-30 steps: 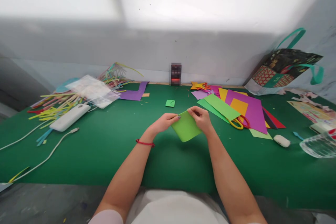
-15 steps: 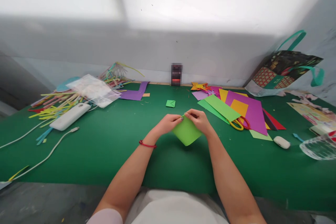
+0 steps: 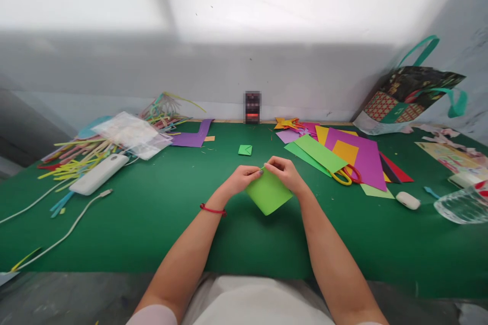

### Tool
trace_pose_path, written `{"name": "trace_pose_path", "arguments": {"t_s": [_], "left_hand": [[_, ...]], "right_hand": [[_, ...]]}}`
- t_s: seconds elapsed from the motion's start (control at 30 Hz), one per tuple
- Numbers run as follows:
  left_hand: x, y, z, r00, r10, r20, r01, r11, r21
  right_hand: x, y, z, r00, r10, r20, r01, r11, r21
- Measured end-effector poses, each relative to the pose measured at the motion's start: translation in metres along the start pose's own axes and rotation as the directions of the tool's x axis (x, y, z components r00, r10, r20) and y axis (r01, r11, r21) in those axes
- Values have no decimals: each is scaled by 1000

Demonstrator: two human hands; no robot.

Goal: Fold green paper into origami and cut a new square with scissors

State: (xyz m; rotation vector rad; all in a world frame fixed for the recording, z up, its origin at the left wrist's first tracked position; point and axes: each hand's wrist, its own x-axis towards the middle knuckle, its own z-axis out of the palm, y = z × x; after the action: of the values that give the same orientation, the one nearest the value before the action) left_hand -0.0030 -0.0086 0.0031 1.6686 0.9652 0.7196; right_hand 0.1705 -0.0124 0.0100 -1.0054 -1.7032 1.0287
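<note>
A light green sheet of paper (image 3: 269,193) is held over the table with one corner pointing toward me. My left hand (image 3: 244,179) pinches its far corner from the left, thumb and fingers closed together. From the right, my right hand (image 3: 285,172) pinches the same corner region, its fingertips almost touching those of the left. What the fingertips cover of that corner is hidden. Beyond the hands lies a small folded green paper square (image 3: 245,150), flat on the green table (image 3: 160,228).
To the right lie coloured paper sheets (image 3: 368,160) and yellow-and-red-handled scissors (image 3: 342,176), then a white case (image 3: 407,200) and a clear bottle (image 3: 457,205). On the left are paper strips (image 3: 76,155), a white power bank (image 3: 99,174) and a cable (image 3: 76,221). A bag (image 3: 404,96) stands behind.
The view has shifted slightly. Both hands keep their pinch on the green paper's far corner, and the sheet's near corner hangs slightly lower in the picture.
</note>
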Motion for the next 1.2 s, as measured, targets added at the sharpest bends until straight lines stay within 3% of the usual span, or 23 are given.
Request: {"name": "trace_pose_path", "arguments": {"t_s": [0.3, 0.7, 0.93, 1.2], "left_hand": [[-1, 0, -2, 1000, 3, -26, -2, 998, 59], [1, 1, -1, 1000, -2, -2, 2, 995, 97], [1, -2, -4, 998, -46, 36, 41, 990, 132], [4, -3, 0, 985, 150, -79, -115, 932, 343]], "right_hand": [[0, 0, 1, 1000, 3, -4, -3, 1000, -21], [1, 3, 1, 983, -94, -161, 74, 989, -125], [2, 5, 1, 987, -92, -132, 75, 988, -133], [2, 2, 1, 990, -119, -70, 105, 977, -184]]}}
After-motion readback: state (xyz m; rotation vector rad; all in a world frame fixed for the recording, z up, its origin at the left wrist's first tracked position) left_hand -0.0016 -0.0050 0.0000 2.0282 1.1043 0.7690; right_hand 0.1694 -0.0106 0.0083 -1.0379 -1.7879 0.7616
